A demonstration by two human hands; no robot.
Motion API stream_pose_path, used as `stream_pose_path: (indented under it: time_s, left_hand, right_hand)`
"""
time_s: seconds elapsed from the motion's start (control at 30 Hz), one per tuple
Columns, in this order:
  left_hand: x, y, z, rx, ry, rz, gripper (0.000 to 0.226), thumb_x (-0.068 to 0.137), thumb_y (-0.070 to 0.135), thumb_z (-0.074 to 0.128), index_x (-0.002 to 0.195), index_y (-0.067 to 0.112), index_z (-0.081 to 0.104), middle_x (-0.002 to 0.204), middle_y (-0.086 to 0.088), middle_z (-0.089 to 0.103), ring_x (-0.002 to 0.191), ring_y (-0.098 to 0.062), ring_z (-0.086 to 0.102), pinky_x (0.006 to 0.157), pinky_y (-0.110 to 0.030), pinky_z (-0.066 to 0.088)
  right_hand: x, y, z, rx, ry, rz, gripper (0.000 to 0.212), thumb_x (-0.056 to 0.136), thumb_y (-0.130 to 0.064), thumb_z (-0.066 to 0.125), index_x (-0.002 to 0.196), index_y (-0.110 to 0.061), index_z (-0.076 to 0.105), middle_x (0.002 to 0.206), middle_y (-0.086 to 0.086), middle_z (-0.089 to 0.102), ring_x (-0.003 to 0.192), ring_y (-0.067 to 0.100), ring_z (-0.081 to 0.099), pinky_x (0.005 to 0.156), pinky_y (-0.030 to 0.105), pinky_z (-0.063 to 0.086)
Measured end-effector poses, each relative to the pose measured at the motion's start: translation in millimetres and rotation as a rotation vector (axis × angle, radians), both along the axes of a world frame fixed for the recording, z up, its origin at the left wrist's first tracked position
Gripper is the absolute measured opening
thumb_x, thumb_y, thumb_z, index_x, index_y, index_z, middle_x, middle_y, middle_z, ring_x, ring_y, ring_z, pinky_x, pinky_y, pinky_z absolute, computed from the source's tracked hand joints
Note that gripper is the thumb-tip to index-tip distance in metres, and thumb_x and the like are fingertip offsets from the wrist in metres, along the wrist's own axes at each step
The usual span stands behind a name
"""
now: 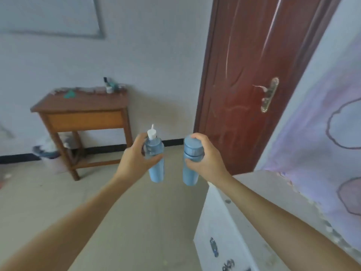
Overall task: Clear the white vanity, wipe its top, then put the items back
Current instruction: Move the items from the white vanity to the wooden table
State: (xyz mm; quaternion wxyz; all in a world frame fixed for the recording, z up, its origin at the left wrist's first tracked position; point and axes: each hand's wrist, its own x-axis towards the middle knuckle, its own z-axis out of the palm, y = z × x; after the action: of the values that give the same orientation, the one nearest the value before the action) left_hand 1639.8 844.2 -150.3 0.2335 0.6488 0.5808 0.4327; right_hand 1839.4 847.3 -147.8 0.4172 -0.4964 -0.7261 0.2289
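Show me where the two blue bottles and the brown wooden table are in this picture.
white-nozzle bottle (pixel 156 174), head view, on its lower body below the fingers.
blue-capped bottle (pixel 189 177), head view, on its lower body.
wooden table (pixel 84 103), head view, on a bare part of its top.

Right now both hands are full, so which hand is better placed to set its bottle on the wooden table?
Probably left: the left hand, gripping the nozzle bottle, is toward the wooden table; the right hand is nearer the vanity.
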Motion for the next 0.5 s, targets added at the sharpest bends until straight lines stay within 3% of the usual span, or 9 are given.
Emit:
stream_pose_path:
  time_s: [0.1, 0.2, 0.3, 0.4, 0.5]
  left_hand:
    - [-88, -6, 17, 0.047, 0.050, 0.187, 0.043, 0.076, 0.023, 0.072, 0.110, 0.022, 0.046, 0.081, -0.011, 0.060, 0.066, -0.024, 0.053, 0.061, -0.038, 0.047]
    - [-153, -14, 26, 0.080, 0.066, 0.351, 0.053, 0.075, 0.026, 0.071, 0.122, 0.023, 0.045, 0.073, 0.006, 0.050, 0.065, -0.018, 0.049, 0.057, -0.031, 0.043]
    - [-199, -15, 31, 0.086, 0.041, 0.461, 0.052, 0.076, 0.025, 0.071, 0.121, 0.022, 0.045, 0.083, -0.001, 0.058, 0.073, -0.022, 0.055, 0.056, -0.029, 0.041]
    - [-229, -3, 33, 0.100, -0.001, 0.547, 0.052, 0.076, 0.023, 0.071, 0.120, 0.023, 0.044, 0.089, -0.013, 0.064, 0.080, -0.030, 0.060, 0.065, -0.041, 0.049]
    - [-245, 23, 38, 0.129, -0.038, 0.592, 0.060, 0.075, 0.024, 0.072, 0.126, 0.022, 0.040, 0.088, -0.006, 0.065, 0.079, -0.027, 0.060, 0.070, -0.040, 0.051]
  right_hand:
    - [-83, 29, 17, 0.011, 0.005, 0.144, 0.055, 0.075, -0.008, 0.071, 0.122, -0.019, 0.045, 0.117, 0.001, 0.052, 0.102, 0.015, 0.050, 0.083, 0.021, 0.038]
    - [-152, 49, 23, 0.000, 0.016, 0.263, 0.055, 0.075, -0.007, 0.071, 0.121, -0.020, 0.043, 0.113, -0.004, 0.049, 0.101, 0.014, 0.049, 0.083, 0.022, 0.040]
    - [-204, 68, 26, -0.024, 0.035, 0.390, 0.054, 0.076, -0.006, 0.071, 0.114, -0.028, 0.039, 0.112, -0.010, 0.046, 0.100, 0.012, 0.048, 0.075, 0.015, 0.042]
    - [-246, 92, 30, -0.026, 0.078, 0.482, 0.055, 0.076, -0.005, 0.070, 0.109, -0.033, 0.036, 0.105, -0.020, 0.044, 0.099, 0.012, 0.047, 0.071, 0.012, 0.041]
    - [-277, 125, 36, -0.015, 0.145, 0.510, 0.055, 0.076, -0.006, 0.071, 0.109, -0.033, 0.035, 0.101, -0.026, 0.040, 0.096, 0.013, 0.047, 0.068, 0.014, 0.043]
